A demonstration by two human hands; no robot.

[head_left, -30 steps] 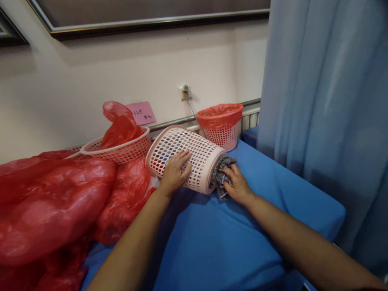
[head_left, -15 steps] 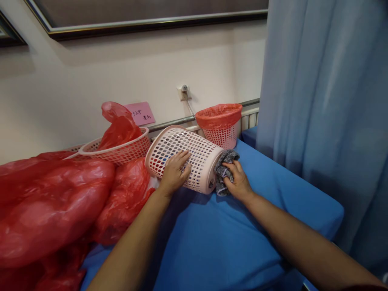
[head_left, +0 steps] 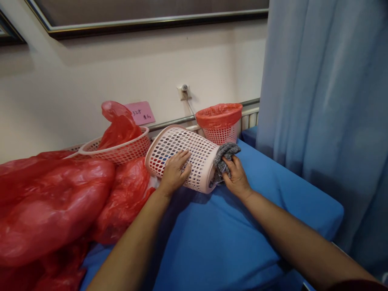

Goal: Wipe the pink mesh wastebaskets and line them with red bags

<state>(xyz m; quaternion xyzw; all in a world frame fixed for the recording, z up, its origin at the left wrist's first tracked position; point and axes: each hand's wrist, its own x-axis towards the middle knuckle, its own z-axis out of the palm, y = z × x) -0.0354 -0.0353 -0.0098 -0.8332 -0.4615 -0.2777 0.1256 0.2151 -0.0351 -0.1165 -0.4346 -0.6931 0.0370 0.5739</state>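
Note:
A pale pink perforated plastic basket (head_left: 198,155) lies on its side on the blue bed sheet, its base facing right. My left hand (head_left: 176,171) rests on the basket's side, fingers stretched out flat and thumb apart. At the base, my right hand (head_left: 238,178) has its fingers closed on a bunched grey cloth (head_left: 226,155) and presses it against the basket's bottom. The cloth covers most of the base from view.
Red plastic bags (head_left: 60,194) are heaped on the left. Behind them stands a wide pink basket (head_left: 121,151) holding a red bag. A second bin (head_left: 222,135), lined in red, stands by the bed rail (head_left: 172,122). A blue curtain (head_left: 318,89) hangs on the right.
My right hand has shifted slightly upward and left with the grey cloth, whose lower end has lifted from the sheet. The left hand and basket have stayed nearly still.

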